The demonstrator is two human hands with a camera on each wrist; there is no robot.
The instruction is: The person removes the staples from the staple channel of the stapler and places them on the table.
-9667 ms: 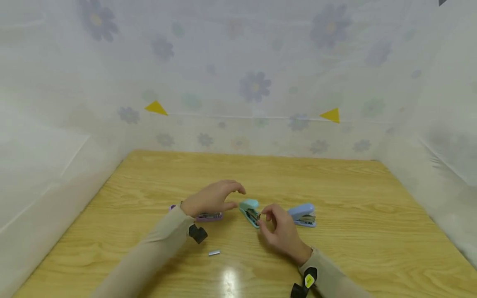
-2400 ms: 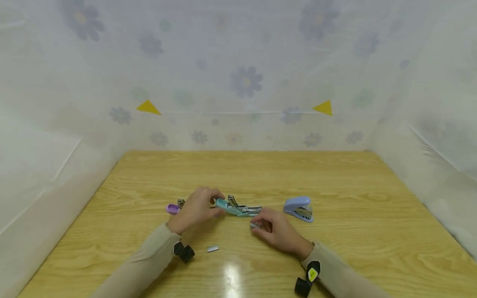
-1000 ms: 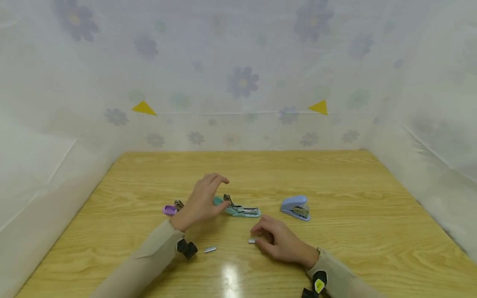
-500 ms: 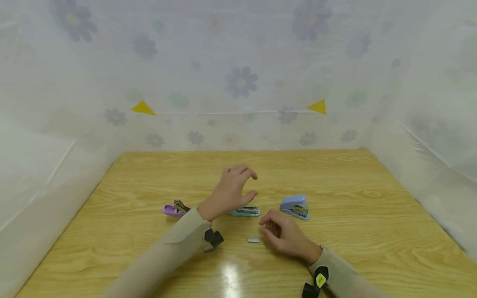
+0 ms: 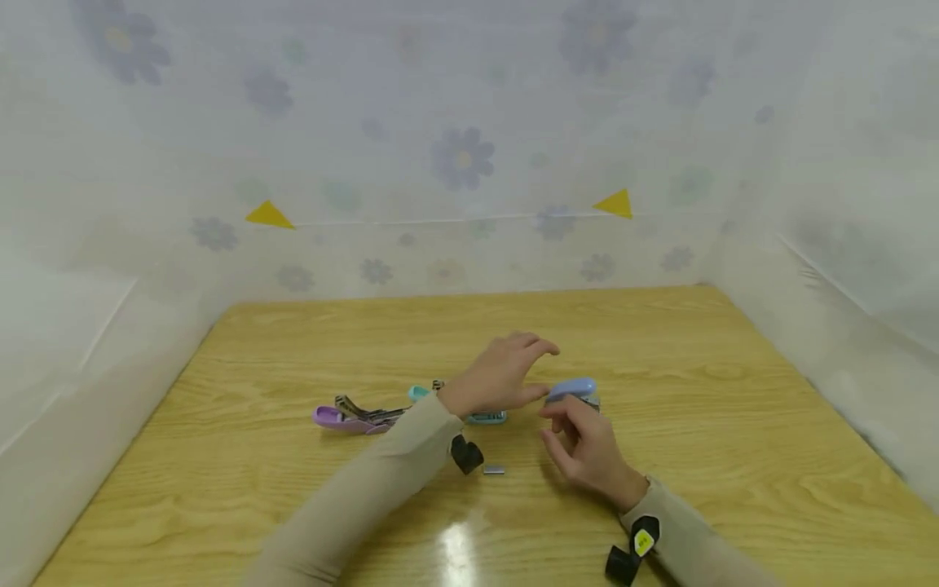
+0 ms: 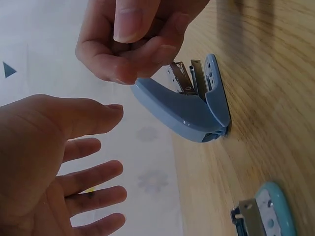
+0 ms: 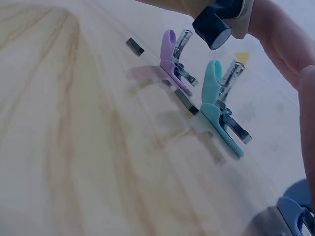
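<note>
My left hand point(image 5: 502, 375) reaches across to the left end of the blue stapler point(image 5: 572, 389), its fingers spread in the left wrist view. At the stapler's front my right hand point(image 5: 587, 448) has loosely bent fingers and holds nothing that I can see. In the left wrist view, right-hand fingertips point(image 6: 123, 73) overlap the tip of the blue stapler's top; whether they touch it I cannot tell. The mint stapler point(image 7: 211, 88) lies unfolded, partly behind my left wrist in the head view. One silver staple strip point(image 5: 494, 470) lies on the table in front of it.
Further left lies an unfolded purple stapler point(image 5: 339, 419), partly covered by my left sleeve. A second staple strip point(image 7: 135, 46) shows in the right wrist view, hidden under the left arm from the head. White flowered sheeting point(image 5: 462, 244) encloses the wooden table point(image 5: 293, 342).
The mint stapler was unfolded. My right hand set down a staple strip and moved right to the blue stapler. My left hand let go of the mint stapler and moved right too.
</note>
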